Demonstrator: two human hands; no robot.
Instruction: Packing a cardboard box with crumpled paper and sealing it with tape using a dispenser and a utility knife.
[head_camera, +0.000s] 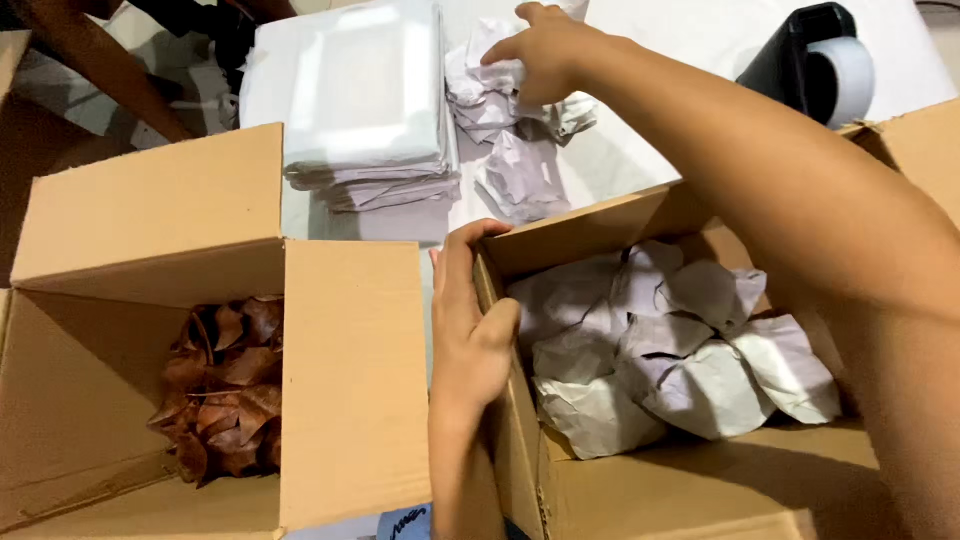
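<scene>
My left hand grips the left wall of an open cardboard box, thumb inside and fingers outside. That box is filled with crumpled white paper. My right hand reaches across to the far side of the table and closes on a crumpled paper wad in a small heap of loose wads.
A second open cardboard box at left holds brown dried leaves. A stack of flat white paper sheets lies behind it. A black tape dispenser with a white roll stands at the far right.
</scene>
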